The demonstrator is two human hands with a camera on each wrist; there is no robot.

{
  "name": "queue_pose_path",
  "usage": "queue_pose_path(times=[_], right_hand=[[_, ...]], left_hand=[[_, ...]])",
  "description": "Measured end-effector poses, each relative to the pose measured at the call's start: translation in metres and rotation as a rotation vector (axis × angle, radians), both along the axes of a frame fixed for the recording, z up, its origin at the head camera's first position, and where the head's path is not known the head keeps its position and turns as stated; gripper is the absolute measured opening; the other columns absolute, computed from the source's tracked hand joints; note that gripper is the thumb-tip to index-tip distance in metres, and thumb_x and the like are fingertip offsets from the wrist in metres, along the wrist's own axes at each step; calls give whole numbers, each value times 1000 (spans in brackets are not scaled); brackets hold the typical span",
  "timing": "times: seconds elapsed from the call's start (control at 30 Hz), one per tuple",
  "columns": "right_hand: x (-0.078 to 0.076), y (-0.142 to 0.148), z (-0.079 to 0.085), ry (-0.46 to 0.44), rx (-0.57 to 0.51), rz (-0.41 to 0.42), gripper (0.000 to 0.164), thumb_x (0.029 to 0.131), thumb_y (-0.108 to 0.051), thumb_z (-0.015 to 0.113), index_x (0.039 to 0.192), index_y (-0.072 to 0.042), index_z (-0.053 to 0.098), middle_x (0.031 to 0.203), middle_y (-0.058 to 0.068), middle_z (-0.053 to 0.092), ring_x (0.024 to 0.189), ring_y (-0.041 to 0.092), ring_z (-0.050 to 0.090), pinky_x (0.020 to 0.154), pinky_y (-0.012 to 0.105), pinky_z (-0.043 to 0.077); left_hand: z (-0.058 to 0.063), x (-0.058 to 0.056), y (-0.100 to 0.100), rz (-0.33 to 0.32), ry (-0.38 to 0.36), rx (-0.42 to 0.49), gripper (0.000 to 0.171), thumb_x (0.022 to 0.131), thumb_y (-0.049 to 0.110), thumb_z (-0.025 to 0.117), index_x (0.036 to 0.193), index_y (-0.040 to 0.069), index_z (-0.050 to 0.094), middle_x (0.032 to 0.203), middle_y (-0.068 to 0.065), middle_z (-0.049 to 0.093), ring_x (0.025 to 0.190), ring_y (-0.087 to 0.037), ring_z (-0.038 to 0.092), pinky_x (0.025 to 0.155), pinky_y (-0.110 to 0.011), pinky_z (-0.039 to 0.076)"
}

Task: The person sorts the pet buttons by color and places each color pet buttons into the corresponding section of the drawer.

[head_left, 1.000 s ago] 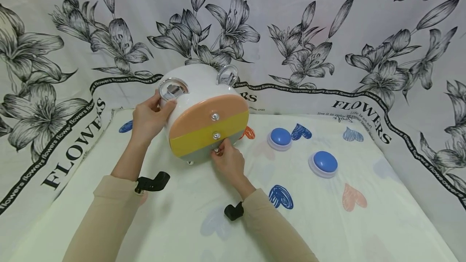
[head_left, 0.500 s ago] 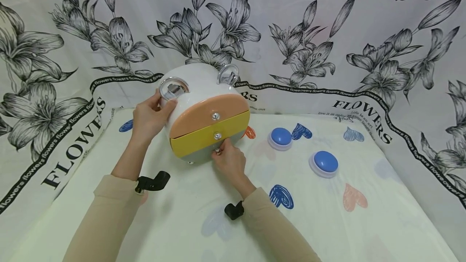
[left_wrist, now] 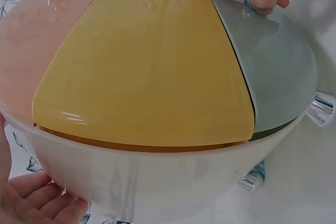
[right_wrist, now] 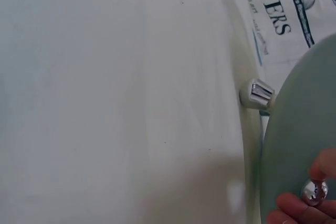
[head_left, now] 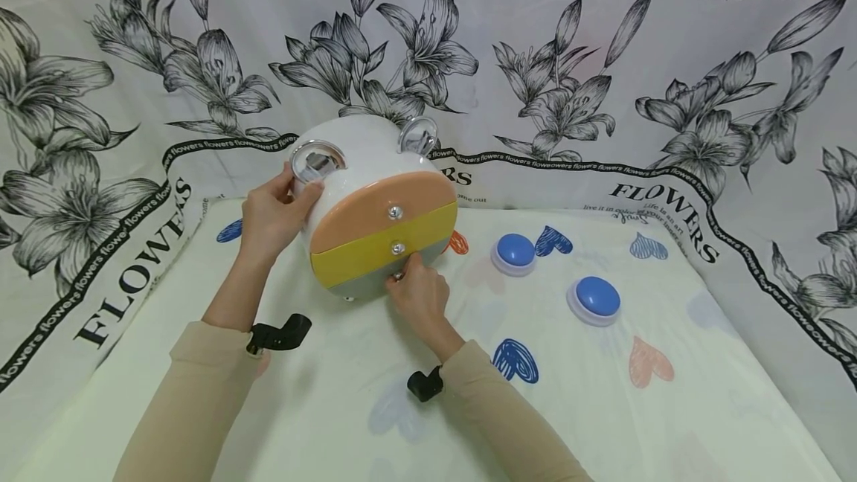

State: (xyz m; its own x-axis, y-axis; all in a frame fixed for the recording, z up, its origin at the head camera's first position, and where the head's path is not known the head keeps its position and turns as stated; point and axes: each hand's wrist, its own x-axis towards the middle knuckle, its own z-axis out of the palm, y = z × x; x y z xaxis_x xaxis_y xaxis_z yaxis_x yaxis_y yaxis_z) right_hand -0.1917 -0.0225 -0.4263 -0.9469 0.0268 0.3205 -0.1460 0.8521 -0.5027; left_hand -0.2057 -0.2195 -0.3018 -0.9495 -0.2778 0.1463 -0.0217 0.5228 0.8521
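A small white drawer cabinet (head_left: 368,141), shaped like an alarm clock, stands at the table's back. Its front carries an orange drawer (head_left: 361,214), a yellow drawer (head_left: 355,259) and a grey-green drawer (left_wrist: 281,64) at the bottom. My left hand (head_left: 271,218) holds the cabinet's left side, thumb on the front side below a silver ear-like piece (head_left: 318,161). With thumb and fingers, my right hand (head_left: 422,297) pinches the silver knob (right_wrist: 315,192) of the grey-green drawer. In the left wrist view a thin gap runs between the yellow drawer front and the white body.
Two round blue push buttons (head_left: 515,251) (head_left: 598,296) on clear bases lie to the right of the cabinet. The table is covered by a pale cloth (head_left: 321,400) with printed hearts. Behind it hangs a flower-printed curtain (head_left: 482,58).
Half a second ago the yellow drawer stood slightly out, with a dark line above it; now it looks nearly flush in the head view. Both hands keep their holds.
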Motion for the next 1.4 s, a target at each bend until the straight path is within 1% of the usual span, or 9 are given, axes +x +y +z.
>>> queue_pose_path(times=[0.07,0.37,0.53,0.7,0.87,1.0,1.27,1.4], right_hand=[[0,0,-1,3,0,-1,19,69,-21,65,67,-16,46,48,-3,47,41,17,43,36,30,27],[-2,0,-3,-6,9,11,20,70,-21,64,66,-17,45,47,-3,46,40,16,43,36,28,27],[2,3,-3,-30,10,0,19,71,-22,64,68,-16,46,48,-3,47,41,16,43,36,29,28],[8,9,-3,-46,-1,14,18,72,-22,64,69,-16,48,49,-4,48,40,15,43,36,28,28],[16,16,-3,-27,5,45,18,74,-24,66,71,-17,50,52,-5,51,41,13,43,37,27,29],[21,22,-4,-31,-1,60,18,74,-26,67,72,-18,51,54,-5,54,43,13,45,38,26,30],[29,32,-5,-48,-29,93,17,74,-26,68,75,-16,54,57,-5,58,43,11,46,37,24,31],[33,37,-4,-74,-53,104,19,75,-26,69,76,-15,54,59,-5,59,44,9,45,38,24,31]], left_hand=[[0,0,0,0,-3,7,75,82,59,55,142,20,34,137,-5,48,108,-19,54,72,-20,52],[-1,-2,-1,0,-4,1,75,82,59,55,142,19,35,136,-5,48,110,-20,54,79,-31,53],[-1,-3,0,-10,-6,8,76,81,59,55,143,19,34,138,-5,47,114,-22,53,82,-37,52],[0,-3,0,-4,-10,-4,77,81,60,54,143,20,32,138,-4,46,114,-21,52,82,-38,52],[0,-2,-1,-3,-14,2,77,81,60,54,143,21,32,139,-4,46,112,-20,52,81,-35,52],[0,-1,-1,-5,-10,3,76,81,60,54,143,21,31,139,-3,45,113,-19,52,81,-33,52],[2,1,-2,-11,-5,15,75,81,58,56,142,22,31,141,-5,43,119,-23,50,84,-38,50],[1,1,-1,-11,-11,22,76,81,58,56,143,21,30,141,-5,42,120,-24,49,85,-39,50]])
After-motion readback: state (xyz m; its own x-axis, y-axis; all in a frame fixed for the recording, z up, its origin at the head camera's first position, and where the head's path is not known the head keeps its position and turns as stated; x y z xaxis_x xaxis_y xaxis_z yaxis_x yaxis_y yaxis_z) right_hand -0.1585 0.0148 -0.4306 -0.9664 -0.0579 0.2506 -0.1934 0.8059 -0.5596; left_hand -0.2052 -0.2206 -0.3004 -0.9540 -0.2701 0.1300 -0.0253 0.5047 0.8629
